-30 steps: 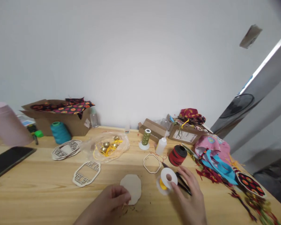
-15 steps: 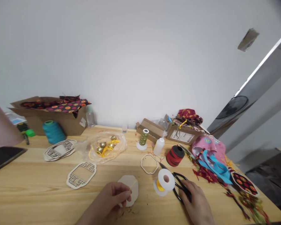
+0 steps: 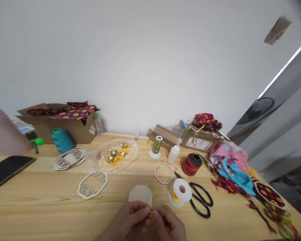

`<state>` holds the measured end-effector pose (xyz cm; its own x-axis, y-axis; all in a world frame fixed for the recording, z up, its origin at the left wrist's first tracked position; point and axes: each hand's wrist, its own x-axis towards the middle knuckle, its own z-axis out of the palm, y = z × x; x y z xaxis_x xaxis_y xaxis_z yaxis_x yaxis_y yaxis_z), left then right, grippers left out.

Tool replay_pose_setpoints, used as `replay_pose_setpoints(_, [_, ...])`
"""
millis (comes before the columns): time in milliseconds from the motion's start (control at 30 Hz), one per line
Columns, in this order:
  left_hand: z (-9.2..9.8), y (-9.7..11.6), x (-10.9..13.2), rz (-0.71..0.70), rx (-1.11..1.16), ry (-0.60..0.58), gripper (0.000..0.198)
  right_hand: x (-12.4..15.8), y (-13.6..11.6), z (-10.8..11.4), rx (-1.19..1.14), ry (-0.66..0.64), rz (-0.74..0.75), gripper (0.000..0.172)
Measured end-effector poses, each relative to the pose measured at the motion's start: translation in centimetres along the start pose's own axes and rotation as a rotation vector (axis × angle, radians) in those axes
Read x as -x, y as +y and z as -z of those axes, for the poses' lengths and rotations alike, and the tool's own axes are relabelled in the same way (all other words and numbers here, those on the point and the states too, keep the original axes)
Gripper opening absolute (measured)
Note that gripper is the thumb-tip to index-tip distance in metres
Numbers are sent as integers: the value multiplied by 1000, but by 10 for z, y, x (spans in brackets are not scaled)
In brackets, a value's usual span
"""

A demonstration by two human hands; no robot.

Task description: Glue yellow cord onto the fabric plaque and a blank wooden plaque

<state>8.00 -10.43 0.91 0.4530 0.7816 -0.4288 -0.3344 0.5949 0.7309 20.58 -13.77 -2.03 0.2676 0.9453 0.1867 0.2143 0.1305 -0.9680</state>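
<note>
Near the front edge of the table, my left hand (image 3: 136, 216) pinches a yellow cord (image 3: 151, 199) between thumb and fingers. My right hand (image 3: 170, 222) is closed beside it, its fingertips on the same cord, and the two hands nearly touch. Just beyond them lies a pale plate with scalloped corners (image 3: 139, 193), partly covered by my left hand. To the right stands a white spool of yellow cord (image 3: 182, 191). Black-handled scissors (image 3: 202, 201) rest on the wood beside that spool, untouched.
A scalloped ring (image 3: 163, 173), white bottle (image 3: 174, 154), green thread spool (image 3: 157, 145) and red ribbon roll (image 3: 191, 164) stand beyond. Leftward are a lattice frame (image 3: 92, 185), a bag of brass bells (image 3: 119, 155), teal thread (image 3: 62, 140) and a phone (image 3: 10, 172). Fabric scraps (image 3: 233, 175) cover the right side.
My right hand has let go of the scissors and moved left to the yellow cord by my left hand. The scissors now lie on the table. The view has shifted slightly.
</note>
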Motion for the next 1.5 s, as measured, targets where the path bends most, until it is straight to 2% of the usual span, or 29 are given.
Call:
replay_pose_setpoints(167, [5, -3, -4, -46, -230, -7, 41, -5, -6, 5, -85, -34, -144, 27])
replay_pose_setpoints(267, [5, 4, -3, -74, -332, -8, 42, -8, -7, 4, -118, -117, -153, 27])
replay_pose_setpoints(433, [5, 17, 1, -99, -481, -22, 35, -12, -8, 0, -208, -91, -181, 30])
replay_pose_setpoints(633, [9, 22, 1, -77, -600, -42, 31, -16, -11, -3, -267, -130, -253, 31])
replay_pose_setpoints(800, [13, 26, 1, -76, -643, -58, 28, -17, -17, 1, -281, -211, -276, 25])
replay_pose_setpoints(967, [14, 28, -1, -46, -644, -75, 30, -22, -20, 7, -276, -322, -305, 21])
replay_pose_setpoints(1133, [6, 27, -3, -16, -558, -93, 39, -23, -13, 5, -379, -237, -406, 26])
replay_pose_setpoints(1267, [0, 24, -3, -3, -440, -111, 48, -23, -8, 2, -526, -188, -418, 28])
replay_pose_setpoints(1500, [-8, 16, -14, 2, -258, -137, 43, -37, -3, 8, -655, -273, -453, 24])
